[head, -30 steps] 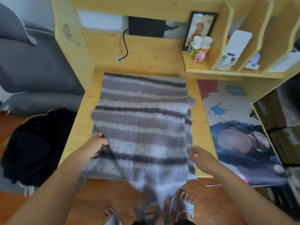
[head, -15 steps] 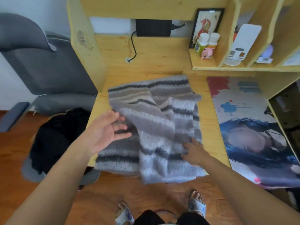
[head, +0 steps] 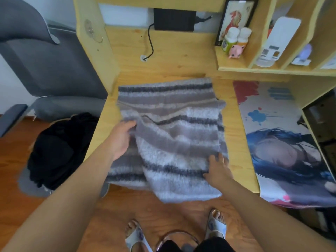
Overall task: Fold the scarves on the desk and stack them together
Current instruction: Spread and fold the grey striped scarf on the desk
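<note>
While the striped grey scarf (head: 174,135) lies partly folded on the wooden worktop (head: 234,142), its near edge hangs over the front of the worktop toward the floor. The left hand (head: 121,139) is at the scarf's left side, where a folded-over layer starts; its fingers (head: 130,124) curl into the fabric there, though how firmly they grip cannot be told, since the cloth hides their tips. The right hand (head: 218,170) rests flat on the scarf's lower right part, near its right edge, fingers spread and pressing down, holding nothing.

Just right of the scarf lies a printed desk mat (head: 269,115) with a blue-haired figure. On the shelf (head: 234,67) behind stand two small bottles (head: 236,40) and a pink figurine (head: 236,50) before a framed picture (head: 236,17). A black adapter (head: 174,20) with a cable (head: 150,44) sits at the back. Left of the worktop are a grey chair (head: 45,66) and a black garment (head: 60,148).
</note>
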Motion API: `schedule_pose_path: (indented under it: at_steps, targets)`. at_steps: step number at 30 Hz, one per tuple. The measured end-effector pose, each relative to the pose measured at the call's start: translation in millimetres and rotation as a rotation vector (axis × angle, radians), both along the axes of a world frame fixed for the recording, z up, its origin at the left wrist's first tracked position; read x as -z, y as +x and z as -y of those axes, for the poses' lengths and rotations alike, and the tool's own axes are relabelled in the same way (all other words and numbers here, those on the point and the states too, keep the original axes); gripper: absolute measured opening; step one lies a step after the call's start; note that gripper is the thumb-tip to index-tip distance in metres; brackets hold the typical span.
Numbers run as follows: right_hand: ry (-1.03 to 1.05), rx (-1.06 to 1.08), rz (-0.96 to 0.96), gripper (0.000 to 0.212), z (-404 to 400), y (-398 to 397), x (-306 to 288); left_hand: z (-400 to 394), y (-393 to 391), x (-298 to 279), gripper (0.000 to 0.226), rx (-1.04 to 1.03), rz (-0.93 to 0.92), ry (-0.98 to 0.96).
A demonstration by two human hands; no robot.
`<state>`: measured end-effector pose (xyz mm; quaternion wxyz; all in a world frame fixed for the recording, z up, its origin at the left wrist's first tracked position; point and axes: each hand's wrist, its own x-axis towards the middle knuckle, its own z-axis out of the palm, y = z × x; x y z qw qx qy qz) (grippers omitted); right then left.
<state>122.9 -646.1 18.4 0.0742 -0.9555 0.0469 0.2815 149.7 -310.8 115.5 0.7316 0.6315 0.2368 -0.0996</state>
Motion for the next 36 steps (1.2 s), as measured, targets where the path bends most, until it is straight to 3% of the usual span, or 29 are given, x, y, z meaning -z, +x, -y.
schedule_pose_path:
  at_steps: [3,5,8,9,11,13,15,19,24,26,29,32,36]
  targets:
    - [0.006,0.005,0.001,0.070,1,1,1,-6,-13,-29,0.044,0.142,0.085,0.386]
    - [0.015,0.012,-0.003,0.072,1,2,1,-18,-33,-54,0.038,0.130,0.103,0.621]
    - [0.017,0.031,-0.029,0.074,0,1,2,-47,-75,-58,0.030,0.213,-0.135,1.083]
    - [0.021,0.038,-0.038,0.074,0,2,2,-56,-90,-43,0.034,0.321,-0.266,1.112]
    - [0.016,0.044,-0.062,0.074,-2,3,-1,-62,-110,-7,0.047,0.444,-0.540,0.882]
    - [0.013,0.045,-0.094,0.074,-4,5,-4,-58,-120,29,0.057,0.263,-0.627,0.396]
    - [0.015,0.056,-0.110,0.074,1,7,-7,-41,-117,52,0.057,0.119,-0.563,0.222]
    - [-0.015,0.008,-0.116,0.058,22,9,-9,-9,-96,74,0.061,0.178,-0.418,0.547]
    - [-0.124,0.077,-0.193,0.039,41,6,-8,10,-88,96,0.064,0.412,-0.227,0.925]
    - [-0.097,0.146,-0.196,0.054,40,13,-7,11,-93,108,0.065,0.525,-0.179,1.080]
    - [-0.040,0.136,-0.202,0.083,26,19,-3,12,-88,118,0.090,0.666,-0.208,1.263]
    - [-0.192,0.009,-0.246,0.091,5,25,4,9,-67,120,0.093,0.674,-0.247,1.294]
    - [-0.227,-0.053,-0.147,0.096,-2,75,16,-9,-21,123,0.098,0.617,-0.275,1.293]
